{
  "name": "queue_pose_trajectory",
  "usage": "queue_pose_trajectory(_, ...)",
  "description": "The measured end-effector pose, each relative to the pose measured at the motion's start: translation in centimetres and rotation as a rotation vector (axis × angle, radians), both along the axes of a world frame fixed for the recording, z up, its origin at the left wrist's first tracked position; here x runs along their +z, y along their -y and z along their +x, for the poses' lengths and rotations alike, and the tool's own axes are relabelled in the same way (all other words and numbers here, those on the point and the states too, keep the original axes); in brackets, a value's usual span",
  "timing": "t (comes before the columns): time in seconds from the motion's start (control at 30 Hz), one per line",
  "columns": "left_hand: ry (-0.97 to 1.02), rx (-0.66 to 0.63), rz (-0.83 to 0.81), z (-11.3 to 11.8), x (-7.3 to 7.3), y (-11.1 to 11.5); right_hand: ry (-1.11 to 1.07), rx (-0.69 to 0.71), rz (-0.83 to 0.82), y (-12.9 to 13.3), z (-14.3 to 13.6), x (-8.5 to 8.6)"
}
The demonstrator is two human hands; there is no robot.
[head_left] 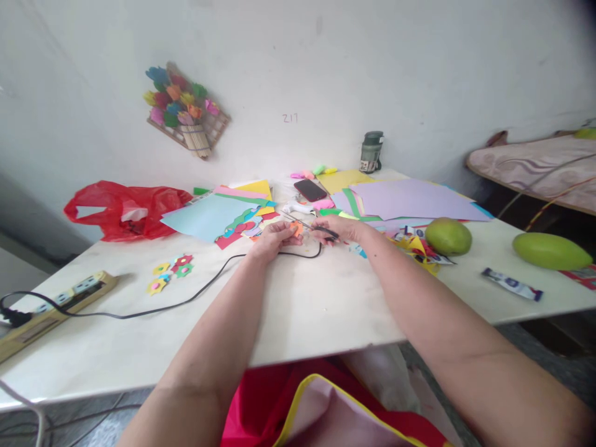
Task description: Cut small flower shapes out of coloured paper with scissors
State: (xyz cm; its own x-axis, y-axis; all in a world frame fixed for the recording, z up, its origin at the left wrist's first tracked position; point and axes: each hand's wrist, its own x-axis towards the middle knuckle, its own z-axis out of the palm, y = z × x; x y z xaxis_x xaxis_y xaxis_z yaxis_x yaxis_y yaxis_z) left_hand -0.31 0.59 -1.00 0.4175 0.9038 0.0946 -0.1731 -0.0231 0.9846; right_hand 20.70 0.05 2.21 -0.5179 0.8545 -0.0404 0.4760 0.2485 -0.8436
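Between the fingers of my left hand (272,241) is a small orange paper piece (297,228), pinched at its edge. My right hand (336,229) is closed round the dark handles of a pair of scissors (329,233), whose blades point left, close beside the orange paper. Just behind my hands lies a white glue gun (298,208), partly hidden. Colourful paper scraps (237,226) are heaped to the left of my left hand. Small paper flowers (182,265) in yellow, red, green and blue rest further left on the table.
A black cord (186,302) runs from a power strip (56,310) to my hands. Coloured sheets (410,198), a phone (310,190) and a flask (371,152) stand or lie behind. Right are green fruits (447,236) and a tube (512,284); left, a red bag (125,208).
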Motion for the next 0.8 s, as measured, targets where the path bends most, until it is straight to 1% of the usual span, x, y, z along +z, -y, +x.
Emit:
queue_pose_trajectory(0.13,-0.005,-0.016,0.005,0.0,0.0,-0.1,0.019,0.024,-0.004,-0.1,-0.1,0.0)
queue_pose_trajectory(0.3,-0.009,-0.055,0.019,-0.2,-0.2,-0.3,0.007,0.047,-0.017,-0.6,0.0,-0.5)
queue_pose_trajectory(0.43,-0.026,-0.057,0.012,-0.2,-0.2,-0.3,0.009,0.05,-0.003,-0.7,0.1,-0.6)
queue_pose_trajectory(0.8,-0.039,-0.048,0.0,-0.1,0.0,-0.1,0.032,0.019,-0.014,0.3,-0.2,0.1)
